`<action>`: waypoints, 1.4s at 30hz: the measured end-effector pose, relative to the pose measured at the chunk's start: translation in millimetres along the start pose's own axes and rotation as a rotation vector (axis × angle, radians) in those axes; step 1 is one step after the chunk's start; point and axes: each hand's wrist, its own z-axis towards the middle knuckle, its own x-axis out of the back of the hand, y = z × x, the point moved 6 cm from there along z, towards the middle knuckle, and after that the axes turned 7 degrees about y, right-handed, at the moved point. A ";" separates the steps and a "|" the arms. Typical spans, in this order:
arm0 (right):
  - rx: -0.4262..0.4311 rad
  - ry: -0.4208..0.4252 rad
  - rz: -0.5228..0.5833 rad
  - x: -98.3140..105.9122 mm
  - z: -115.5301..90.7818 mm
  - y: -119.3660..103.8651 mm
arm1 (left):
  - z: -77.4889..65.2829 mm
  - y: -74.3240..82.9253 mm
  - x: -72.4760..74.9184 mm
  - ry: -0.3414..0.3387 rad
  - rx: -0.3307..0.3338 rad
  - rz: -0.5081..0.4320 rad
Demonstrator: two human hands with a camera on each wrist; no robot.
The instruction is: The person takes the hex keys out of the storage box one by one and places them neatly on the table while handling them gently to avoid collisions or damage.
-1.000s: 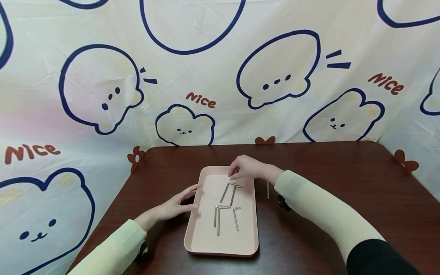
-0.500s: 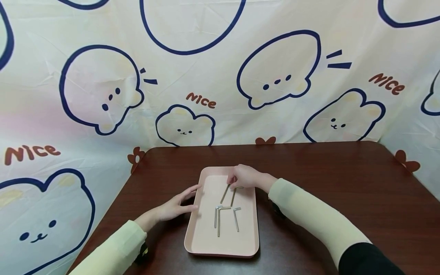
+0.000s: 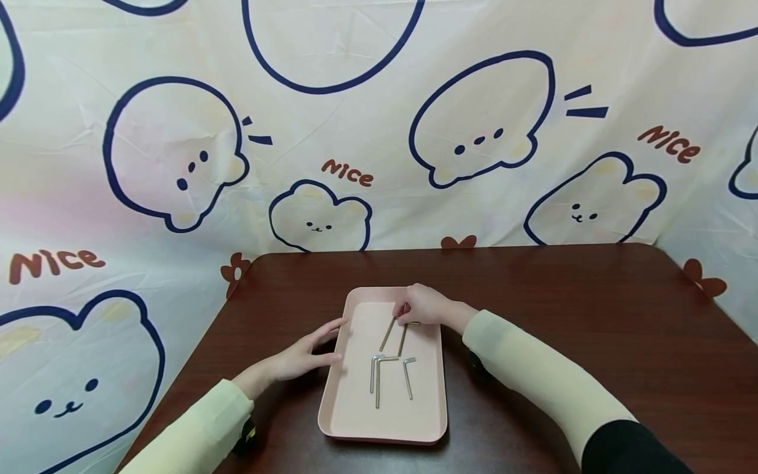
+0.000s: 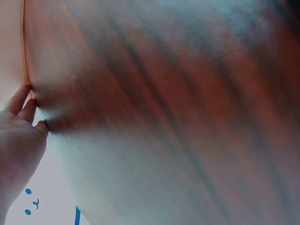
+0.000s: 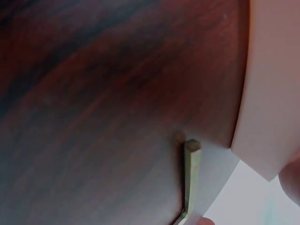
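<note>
While three L-shaped metal keys (image 3: 378,388) lie mid-tray at lower centre, the left hand (image 3: 296,355), fingers spread, touches the smooth, round-cornered pink tray (image 3: 381,426), and beyond, the right hand (image 3: 426,306) appears to pinch a slanting key (image 3: 387,334) inside. Gripping seems the step in hand, the next move calling for gentle fingertip control; farther, the glossy counter (image 3: 592,296) meets creased cloth (image 3: 391,131).

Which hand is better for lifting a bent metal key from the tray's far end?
Probably the right hand: its fingertips are at a hex key there, while the left hand rests at the left rim of the pink tray.
</note>
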 end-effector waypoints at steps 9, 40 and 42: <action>-0.015 0.013 -0.044 -6.7 2.8 5.7 | -1.0 0.2 0.2 0.005 0.003 0.005; 0.034 0.036 -0.189 -8.9 1.3 3.2 | -0.9 -0.6 -0.1 0.006 0.007 0.004; 0.033 0.038 -0.186 -9.0 1.7 3.7 | -1.0 -0.6 0.1 0.009 0.008 0.008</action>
